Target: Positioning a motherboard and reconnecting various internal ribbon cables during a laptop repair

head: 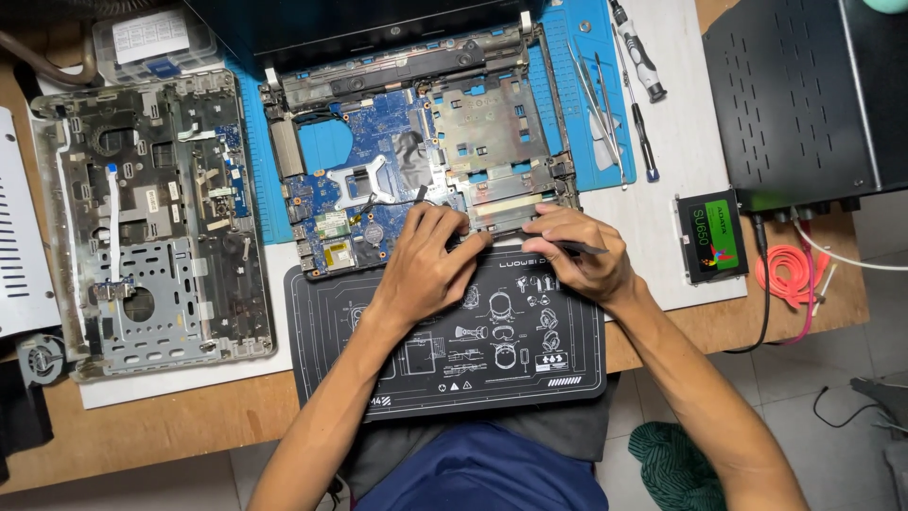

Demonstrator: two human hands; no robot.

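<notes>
An opened laptop base (416, 142) lies on the bench with its blue motherboard (369, 180) and metal frame exposed. My left hand (426, 260) rests at the base's front edge, fingertips pressing a small dark part there. My right hand (577, 251) sits beside it at the same edge, fingers curled around a thin dark tool (579, 248) that points right. Both hands lie over a black printed work mat (454, 369).
A removed laptop palmrest cover (151, 218) lies upside down at the left. Tweezers (591, 90) and screwdrivers (638, 57) rest on a blue mat at the back. A solid-state drive (711, 237), a black box (804, 95), an orange cable coil (785, 270) are at right.
</notes>
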